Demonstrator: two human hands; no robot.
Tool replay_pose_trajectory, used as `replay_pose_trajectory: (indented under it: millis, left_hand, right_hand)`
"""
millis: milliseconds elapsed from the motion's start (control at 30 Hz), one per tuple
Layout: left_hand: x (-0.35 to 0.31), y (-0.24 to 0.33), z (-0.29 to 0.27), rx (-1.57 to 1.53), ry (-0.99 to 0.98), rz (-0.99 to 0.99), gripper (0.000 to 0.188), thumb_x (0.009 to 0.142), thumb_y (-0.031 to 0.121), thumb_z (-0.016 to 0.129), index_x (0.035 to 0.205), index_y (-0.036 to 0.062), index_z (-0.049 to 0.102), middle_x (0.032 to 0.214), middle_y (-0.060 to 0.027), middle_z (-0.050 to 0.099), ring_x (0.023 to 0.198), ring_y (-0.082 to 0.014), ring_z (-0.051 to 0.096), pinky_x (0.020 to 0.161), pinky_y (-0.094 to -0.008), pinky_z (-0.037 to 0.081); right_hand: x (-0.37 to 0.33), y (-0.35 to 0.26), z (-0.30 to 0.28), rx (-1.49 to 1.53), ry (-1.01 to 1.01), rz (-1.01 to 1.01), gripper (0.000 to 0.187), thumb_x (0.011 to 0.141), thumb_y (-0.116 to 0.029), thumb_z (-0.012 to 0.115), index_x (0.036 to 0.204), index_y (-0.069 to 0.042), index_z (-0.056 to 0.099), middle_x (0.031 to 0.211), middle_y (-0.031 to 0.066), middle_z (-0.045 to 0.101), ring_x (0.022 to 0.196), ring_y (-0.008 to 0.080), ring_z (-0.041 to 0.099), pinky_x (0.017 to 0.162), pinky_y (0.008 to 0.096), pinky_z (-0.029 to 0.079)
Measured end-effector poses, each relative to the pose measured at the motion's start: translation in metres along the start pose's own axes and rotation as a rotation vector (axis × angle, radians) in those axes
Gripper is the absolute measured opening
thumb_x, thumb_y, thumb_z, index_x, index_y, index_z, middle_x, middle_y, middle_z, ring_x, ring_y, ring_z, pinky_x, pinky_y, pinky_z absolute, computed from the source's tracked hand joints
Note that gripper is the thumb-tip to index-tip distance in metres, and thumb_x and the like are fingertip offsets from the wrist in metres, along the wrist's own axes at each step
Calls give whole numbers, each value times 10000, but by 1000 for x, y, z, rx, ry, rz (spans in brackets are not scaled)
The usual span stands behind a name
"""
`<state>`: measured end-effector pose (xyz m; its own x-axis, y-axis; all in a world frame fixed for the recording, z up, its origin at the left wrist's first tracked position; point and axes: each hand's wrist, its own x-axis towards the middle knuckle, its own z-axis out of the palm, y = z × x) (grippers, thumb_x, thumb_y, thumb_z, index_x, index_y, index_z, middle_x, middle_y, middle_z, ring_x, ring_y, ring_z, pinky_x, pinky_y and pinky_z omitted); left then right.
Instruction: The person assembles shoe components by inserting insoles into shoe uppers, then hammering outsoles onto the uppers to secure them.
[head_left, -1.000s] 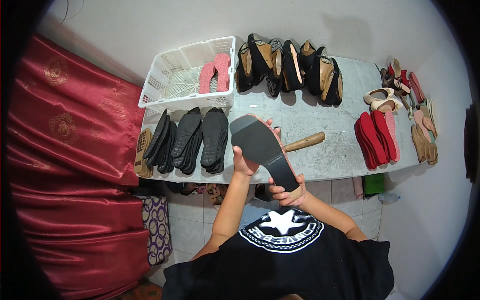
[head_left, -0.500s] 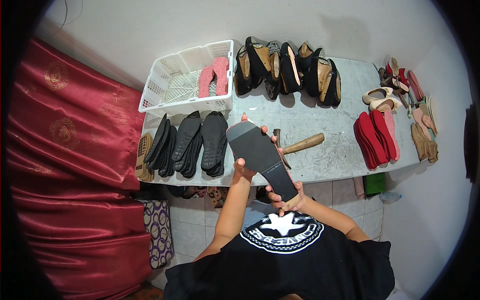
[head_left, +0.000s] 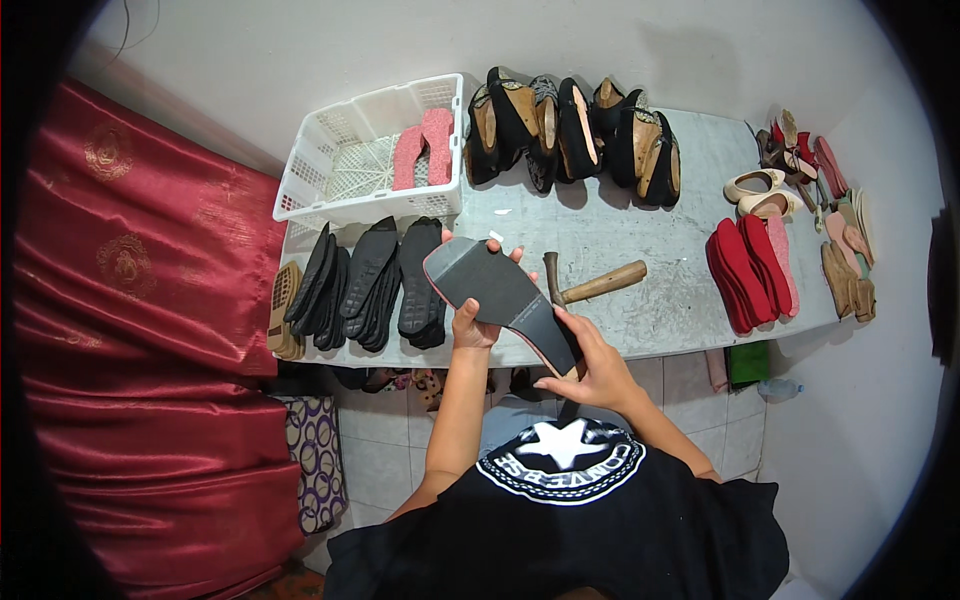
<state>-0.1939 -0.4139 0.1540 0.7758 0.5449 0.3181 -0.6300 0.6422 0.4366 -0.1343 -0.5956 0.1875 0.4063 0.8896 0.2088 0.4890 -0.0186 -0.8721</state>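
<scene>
In front of me, over the table's front edge, I hold a shoe insole with a dark underside and a thin pinkish-red edge. It slants from the upper left down to the heel at the lower right. My left hand grips the wide forefoot, thumb on the near edge and fingertips showing past the far edge. My right hand is closed round the heel, its fingers along the right side and thumb at the lower end. Just beyond lies a hammer with a wooden handle, its head partly beside the insole.
Stacks of black soles and tan soles line the table's left side. Behind stands a white plastic basket with pink pieces. Black shoes on lasts stand at the back; red soles and cream shoes lie right.
The insole has swung, its forefoot end moving left and its face tilting. My right hand has shifted from under the heel to its right side. My left hand has moved slightly left.
</scene>
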Motion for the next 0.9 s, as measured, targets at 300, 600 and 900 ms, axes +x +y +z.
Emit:
replay_pose_trajectory:
  millis: [300, 600, 900]
  left_hand:
    - [-3, 0, 2, -34, 35, -28, 818, 743, 317, 646, 1357, 381, 110, 1197, -133, 384, 1157, -358, 416, 889, -576, 412]
    - [-5, -8, 14, -211, 95, 34, 660, 784, 536, 532, 1346, 368, 230, 1366, -118, 303, 1184, -378, 386, 892, -602, 368]
    - [-29, -15, -35, -161, 382, -26, 633, 826, 507, 498, 1279, 85, 366, 1208, -38, 491, 1055, -236, 510, 867, -461, 432]
  right_hand:
    - [-3, -1, 10, -141, 139, 15, 743, 650, -269, 737, 1264, -57, 375, 1071, 140, 515, 872, 276, 585, 674, 320, 496]
    - [-4, 14, 20, -46, 112, 110, 757, 644, -215, 746, 1271, -24, 367, 1127, 170, 495, 994, 279, 547, 787, 315, 459]
    - [-1, 75, 23, 20, -97, 12, 618, 753, -315, 650, 1241, -33, 397, 1132, 160, 486, 1016, 319, 503, 811, 365, 438]
